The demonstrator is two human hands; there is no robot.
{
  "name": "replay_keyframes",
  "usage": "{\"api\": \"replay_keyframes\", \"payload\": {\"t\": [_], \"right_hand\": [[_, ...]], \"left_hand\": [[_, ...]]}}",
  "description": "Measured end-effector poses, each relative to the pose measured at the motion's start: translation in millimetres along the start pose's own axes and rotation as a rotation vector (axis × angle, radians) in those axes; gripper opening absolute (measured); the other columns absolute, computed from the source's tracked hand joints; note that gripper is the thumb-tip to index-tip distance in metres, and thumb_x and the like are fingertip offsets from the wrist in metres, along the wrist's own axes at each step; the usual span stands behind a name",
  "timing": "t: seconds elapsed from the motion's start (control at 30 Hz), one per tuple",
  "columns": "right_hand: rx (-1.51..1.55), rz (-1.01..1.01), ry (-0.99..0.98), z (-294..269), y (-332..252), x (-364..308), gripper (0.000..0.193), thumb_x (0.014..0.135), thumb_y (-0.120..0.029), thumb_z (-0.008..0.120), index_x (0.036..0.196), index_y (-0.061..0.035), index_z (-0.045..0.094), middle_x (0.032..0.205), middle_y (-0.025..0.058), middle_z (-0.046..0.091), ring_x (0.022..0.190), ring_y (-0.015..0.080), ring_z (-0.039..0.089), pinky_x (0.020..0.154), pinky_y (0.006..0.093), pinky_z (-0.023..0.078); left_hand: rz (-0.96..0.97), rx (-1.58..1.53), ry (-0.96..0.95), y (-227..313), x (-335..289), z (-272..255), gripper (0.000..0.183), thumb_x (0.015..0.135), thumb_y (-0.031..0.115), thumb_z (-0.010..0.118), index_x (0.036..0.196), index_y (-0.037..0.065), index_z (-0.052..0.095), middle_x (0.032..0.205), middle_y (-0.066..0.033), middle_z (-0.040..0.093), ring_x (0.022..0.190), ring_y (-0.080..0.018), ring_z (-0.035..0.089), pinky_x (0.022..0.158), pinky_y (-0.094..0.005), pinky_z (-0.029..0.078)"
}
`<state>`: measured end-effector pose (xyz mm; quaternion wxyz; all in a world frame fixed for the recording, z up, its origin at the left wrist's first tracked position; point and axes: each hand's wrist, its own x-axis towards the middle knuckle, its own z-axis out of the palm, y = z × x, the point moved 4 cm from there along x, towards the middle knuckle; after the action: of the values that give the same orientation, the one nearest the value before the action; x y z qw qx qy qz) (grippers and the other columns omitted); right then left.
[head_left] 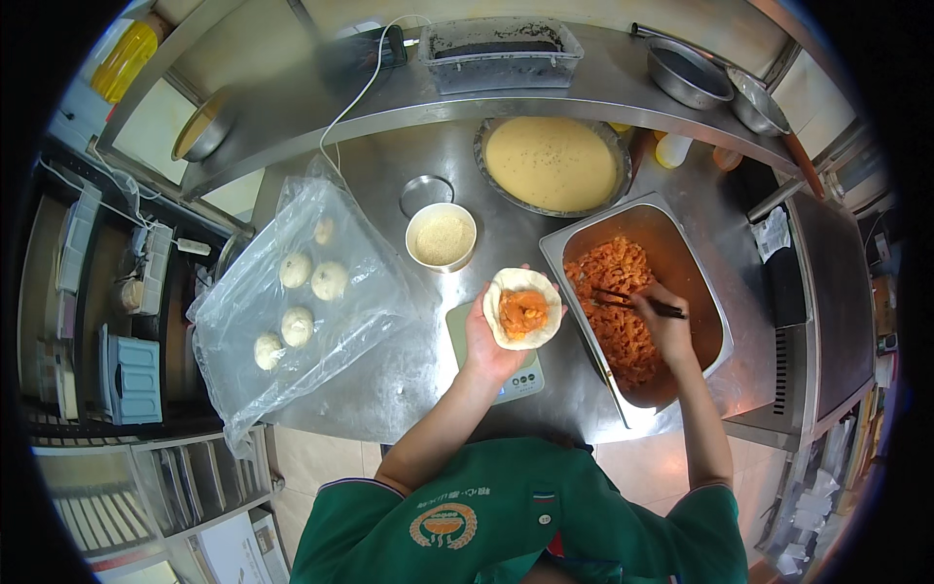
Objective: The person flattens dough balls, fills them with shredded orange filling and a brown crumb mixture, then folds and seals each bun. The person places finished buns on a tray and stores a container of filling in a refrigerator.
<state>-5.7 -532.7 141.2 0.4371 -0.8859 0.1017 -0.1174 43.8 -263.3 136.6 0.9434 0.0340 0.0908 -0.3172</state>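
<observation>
On the palm and fingers of my left hand rests a round dough wrapper, with a mound of orange filling at its centre. The hand is cupped under the wrapper, above a kitchen scale. My right hand grips dark chopsticks and reaches into a deep steel pan on the right. The chopstick tips sit in the chopped orange-red filling heaped along the pan's left side.
Left of my hands, a clear plastic sheet covers several dough buns. A tub of pale grains, a metal ring and a large bowl of yellow batter stand farther back. A steel shelf crosses above the table.
</observation>
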Motion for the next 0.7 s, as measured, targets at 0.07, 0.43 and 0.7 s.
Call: {"api": "replay_keyframes", "payload": {"t": [0.07, 0.43, 0.7], "right_hand": [[0.022, 0.057, -0.041, 11, 6, 6, 0.017, 0.089, -0.009, 0.066, 0.083, 0.0066, 0.064, 0.071, 0.0080, 0.063, 0.065, 0.0138, 0.063, 0.060, 0.0260, 0.052], [0.390, 0.272, -0.194, 21, 4, 13, 0.020, 0.093, -0.013, 0.063, 0.086, 0.0058, 0.063, 0.076, 0.0102, 0.067, 0.068, 0.0169, 0.069, 0.061, 0.0247, 0.057], [0.621, 0.312, -0.144, 2, 16, 7, 0.022, 0.095, -0.017, 0.060, 0.091, 0.0054, 0.061, 0.080, 0.0153, 0.068, 0.068, 0.0205, 0.070, 0.061, 0.0260, 0.058]], "left_hand": [[0.000, -0.006, -0.042, 3, -1, -3, 0.051, 0.099, 0.040, 0.030, 0.134, 0.006, 0.046, 0.129, -0.0176, 0.053, 0.123, -0.0379, 0.048, 0.107, -0.0567, 0.034], [0.001, 0.001, 0.037, 6, -1, -17, 0.053, 0.099, 0.040, 0.029, 0.135, 0.005, 0.044, 0.132, -0.0180, 0.051, 0.125, -0.0361, 0.047, 0.107, -0.0540, 0.033], [-0.028, 0.023, 0.064, 6, -1, -21, 0.053, 0.098, 0.041, 0.031, 0.135, 0.006, 0.044, 0.133, -0.0168, 0.051, 0.124, -0.0355, 0.048, 0.106, -0.0590, 0.032]]}}
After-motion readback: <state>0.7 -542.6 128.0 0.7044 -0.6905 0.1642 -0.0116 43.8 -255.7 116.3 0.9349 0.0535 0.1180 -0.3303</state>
